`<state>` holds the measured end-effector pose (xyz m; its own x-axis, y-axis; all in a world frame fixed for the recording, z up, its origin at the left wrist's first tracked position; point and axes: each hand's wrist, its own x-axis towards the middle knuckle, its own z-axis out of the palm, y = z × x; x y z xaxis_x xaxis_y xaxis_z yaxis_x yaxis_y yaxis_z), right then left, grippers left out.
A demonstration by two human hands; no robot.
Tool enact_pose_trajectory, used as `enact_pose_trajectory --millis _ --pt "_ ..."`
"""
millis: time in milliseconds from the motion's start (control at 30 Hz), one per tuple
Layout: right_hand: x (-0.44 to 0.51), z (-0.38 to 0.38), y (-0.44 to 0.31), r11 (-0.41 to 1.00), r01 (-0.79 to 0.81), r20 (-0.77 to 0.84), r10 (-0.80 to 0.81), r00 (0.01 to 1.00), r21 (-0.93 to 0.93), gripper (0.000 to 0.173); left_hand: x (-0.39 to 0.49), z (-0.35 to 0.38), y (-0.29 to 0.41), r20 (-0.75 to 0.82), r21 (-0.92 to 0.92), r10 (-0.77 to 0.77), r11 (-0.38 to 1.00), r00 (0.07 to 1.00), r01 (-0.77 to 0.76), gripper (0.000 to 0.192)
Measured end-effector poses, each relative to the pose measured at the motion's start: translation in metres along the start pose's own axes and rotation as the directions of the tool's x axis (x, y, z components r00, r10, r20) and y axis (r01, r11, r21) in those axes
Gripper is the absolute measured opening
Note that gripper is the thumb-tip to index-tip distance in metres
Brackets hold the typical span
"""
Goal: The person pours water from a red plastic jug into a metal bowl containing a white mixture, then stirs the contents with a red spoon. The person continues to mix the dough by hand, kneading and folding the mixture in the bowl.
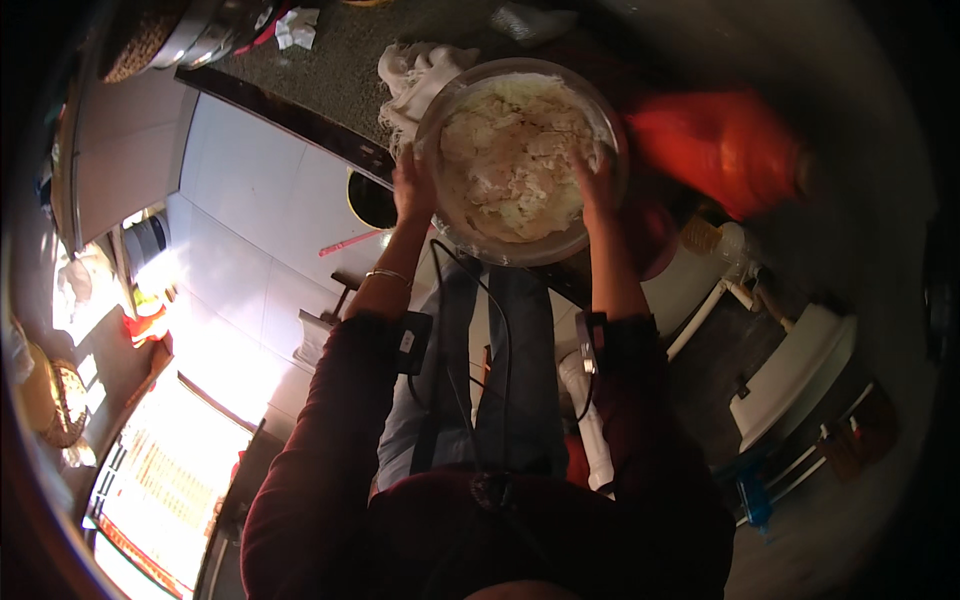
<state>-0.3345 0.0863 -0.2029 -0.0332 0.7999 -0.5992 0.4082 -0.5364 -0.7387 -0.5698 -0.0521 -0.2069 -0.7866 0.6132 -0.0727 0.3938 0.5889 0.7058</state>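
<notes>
A wide round basin (pixel 517 255) with a pale, see-through-looking rim stands at the counter's front edge. Lumpy, off-white dough (pixel 517 161) fills most of it, with a dusting of what looks like flour along the far side. My left hand (pixel 414 186) grips the basin's left side from outside. Over the right inner wall lies my right hand (pixel 596 182), its thumb against the dough; the fingers are blurred, so whether they hold the rim or the dough is unclear. A fringed cream cloth (pixel 416 79) lies crumpled beside the basin, behind my left hand.
A blurred red container (pixel 724 146) is right of the basin. The dark speckled counter (pixel 322 94) extends left, bearing a crumpled white paper (pixel 297 28). Below its edge show a dark round container (pixel 371 199) and a pink stick (pixel 349 244). Cables (pixel 504 315) hang before my legs.
</notes>
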Motion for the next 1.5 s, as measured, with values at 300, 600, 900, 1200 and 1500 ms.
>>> enact_pose_trajectory --millis 300,600,900,1200,1500 --pt "0.027 0.093 -0.032 0.808 0.461 0.396 -0.313 0.863 -0.366 0.046 -0.007 0.015 -0.001 0.057 -0.178 -0.126 0.975 0.99 0.134 0.02" --pt "-0.009 0.027 -0.026 0.375 0.679 0.555 -0.393 0.733 -0.631 0.06 -0.007 0.012 0.005 0.07 -0.206 -0.232 0.948 0.97 0.242 0.023" --pt "0.037 0.144 -0.089 0.189 0.77 0.772 -0.08 0.63 -0.609 0.054 -0.009 0.013 0.004 0.06 -0.249 -0.239 0.937 0.969 0.246 0.023" --pt "-0.022 0.091 -0.045 0.122 0.824 0.81 -0.154 0.566 -0.553 0.046 -0.009 0.015 0.002 -0.02 -0.22 -0.197 0.957 0.98 0.187 0.021" --pt "-0.068 0.024 -0.012 0.013 0.755 0.738 -0.203 0.644 -0.655 0.051 -0.01 0.014 0.005 0.027 -0.188 -0.218 0.957 0.975 0.219 0.02"
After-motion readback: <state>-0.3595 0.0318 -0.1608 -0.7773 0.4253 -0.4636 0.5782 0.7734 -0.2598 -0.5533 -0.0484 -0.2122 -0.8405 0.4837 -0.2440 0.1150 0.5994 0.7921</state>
